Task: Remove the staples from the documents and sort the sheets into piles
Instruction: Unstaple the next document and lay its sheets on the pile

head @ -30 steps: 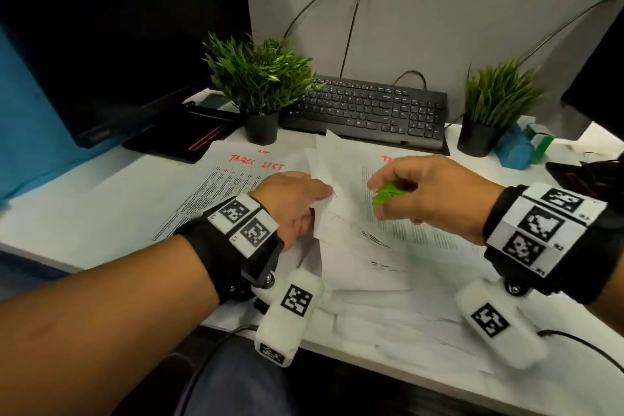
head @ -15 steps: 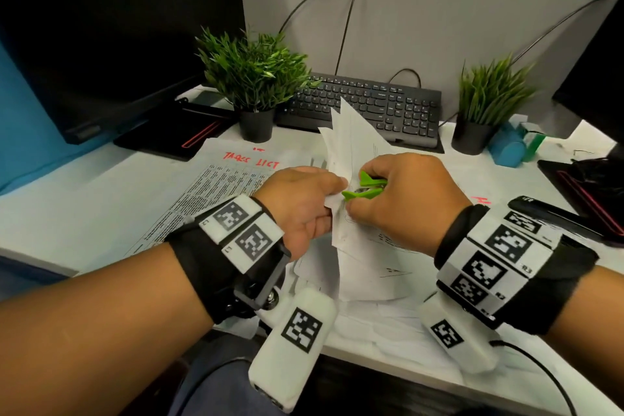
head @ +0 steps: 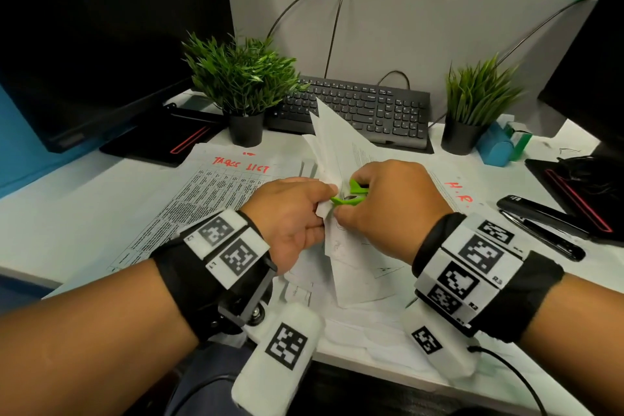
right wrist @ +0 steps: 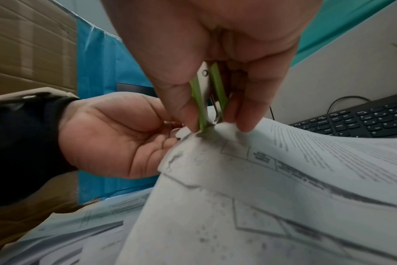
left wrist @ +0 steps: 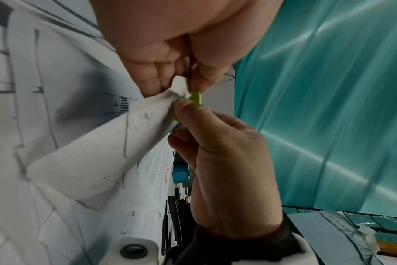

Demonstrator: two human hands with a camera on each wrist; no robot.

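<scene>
A stapled white document [head: 341, 152] stands lifted off the desk at the centre, its far corner pointing up. My left hand [head: 297, 209] pinches its near corner [left wrist: 179, 87] between thumb and fingers. My right hand [head: 381, 206] squeezes a green staple remover [head: 349, 196] whose metal tip bites that same corner [right wrist: 206, 130]. The staple itself is hidden. A sheet headed "TASKS LIST" [head: 216, 192] lies flat to the left. More printed sheets [head: 354, 324] lie under both wrists.
Two potted plants [head: 243, 84] [head: 472, 105] and a black keyboard [head: 364, 108] stand behind the papers. A black stapler [head: 540, 223] lies on the right, beside a sheet with red lettering [head: 459, 192]. A blue tape dispenser [head: 499, 145] sits far right. A monitor [head: 101, 30] fills the left.
The document rose from the desk and stands up. My right hand moved left with the staple remover onto the corner that my left hand pinches.
</scene>
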